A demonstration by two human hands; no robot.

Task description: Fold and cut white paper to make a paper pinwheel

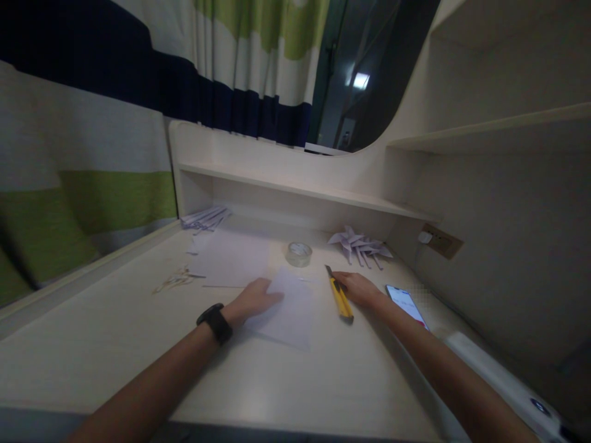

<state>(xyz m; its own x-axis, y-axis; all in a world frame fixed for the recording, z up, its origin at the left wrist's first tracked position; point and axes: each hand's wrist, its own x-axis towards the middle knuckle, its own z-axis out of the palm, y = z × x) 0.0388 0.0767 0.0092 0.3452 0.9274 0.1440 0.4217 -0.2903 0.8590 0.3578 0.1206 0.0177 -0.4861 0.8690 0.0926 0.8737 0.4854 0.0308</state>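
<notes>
Wearing a black watch, my left hand (258,303) pinches a sheet of white paper (290,311) by its left side, thumb on top and the other fingers partly hidden. To the right, my right hand (357,287) has its fingers closed at the upper part of a yellow utility knife (340,299). The knife's dark tip points away from me; whether it still rests on the desk I cannot tell. Beyond the held paper stands a roll of clear tape (298,253). Larger white sheets (233,255) lie flat to the left of the tape.
Folded paper pinwheels (357,245) lie at the back right, and rolled paper sticks (205,218) at the back left. Small pale sticks (175,280) are scattered on the left. A lit phone (406,304) lies beside my right forearm, near a white device (503,381). A shelf (295,191) spans the back.
</notes>
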